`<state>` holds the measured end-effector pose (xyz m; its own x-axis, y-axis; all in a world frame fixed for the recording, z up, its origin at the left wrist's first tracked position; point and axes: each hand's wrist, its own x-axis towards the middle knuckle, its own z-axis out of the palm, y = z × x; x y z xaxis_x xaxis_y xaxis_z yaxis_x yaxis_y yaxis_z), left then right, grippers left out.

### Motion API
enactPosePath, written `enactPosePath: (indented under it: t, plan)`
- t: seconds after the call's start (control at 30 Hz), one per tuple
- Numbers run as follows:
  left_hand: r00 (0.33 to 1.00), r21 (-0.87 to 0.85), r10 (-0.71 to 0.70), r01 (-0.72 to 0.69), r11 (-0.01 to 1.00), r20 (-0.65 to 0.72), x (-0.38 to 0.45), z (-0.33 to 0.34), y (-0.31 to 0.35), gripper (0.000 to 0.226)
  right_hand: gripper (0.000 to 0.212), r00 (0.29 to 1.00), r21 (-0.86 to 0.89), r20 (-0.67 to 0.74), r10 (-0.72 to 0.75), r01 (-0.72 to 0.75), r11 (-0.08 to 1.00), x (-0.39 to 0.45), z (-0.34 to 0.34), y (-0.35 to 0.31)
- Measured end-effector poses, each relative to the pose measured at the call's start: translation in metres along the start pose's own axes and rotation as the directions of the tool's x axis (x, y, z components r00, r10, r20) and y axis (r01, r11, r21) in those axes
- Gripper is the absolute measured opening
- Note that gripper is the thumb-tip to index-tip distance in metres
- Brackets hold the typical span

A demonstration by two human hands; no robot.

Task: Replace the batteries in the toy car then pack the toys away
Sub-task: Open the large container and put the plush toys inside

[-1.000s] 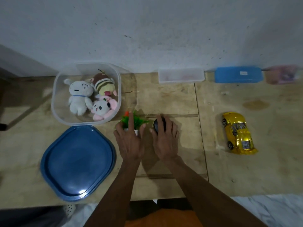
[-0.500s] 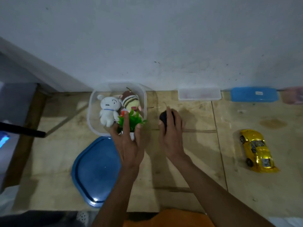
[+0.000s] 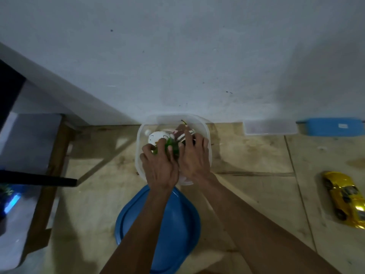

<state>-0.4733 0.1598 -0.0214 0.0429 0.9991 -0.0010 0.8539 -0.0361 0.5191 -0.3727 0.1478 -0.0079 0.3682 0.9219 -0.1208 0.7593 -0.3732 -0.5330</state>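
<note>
Gripping green toy (image 3: 170,147), left hand (image 3: 161,169) seemingly inside tub (image 3: 205,127).

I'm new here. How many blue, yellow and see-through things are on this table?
Blue: 2, the lid and the blue box by the wall
Yellow: 1, the toy car
See-through: 2, the tub of toys and the small box by the wall
Total: 5

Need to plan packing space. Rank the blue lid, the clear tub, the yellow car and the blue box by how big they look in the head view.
1. blue lid
2. clear tub; partly covered by hands, possibly lid-sized
3. yellow car
4. blue box; farther away, so uncertain against the car
</note>
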Motion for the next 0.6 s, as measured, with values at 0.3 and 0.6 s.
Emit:
enactPosePath:
  t: [0.3, 0.6]
  plan:
    - [0.917, 0.078, 0.05, -0.087, 0.993, 0.396, 0.022, 0.017, -0.019, 0.058, 0.074, 0.983, -0.052, 0.169, 0.073, -0.065, 0.997, 0.017, 0.026, 0.009]
    - [0.908, 0.02, 0.05, -0.064, 0.998, 0.416, 0.026, 0.013, -0.018, 0.055, 0.068, 0.97, -0.006, 0.206, 0.13, -0.131, 0.991, 0.022, 0.019, 0.004]
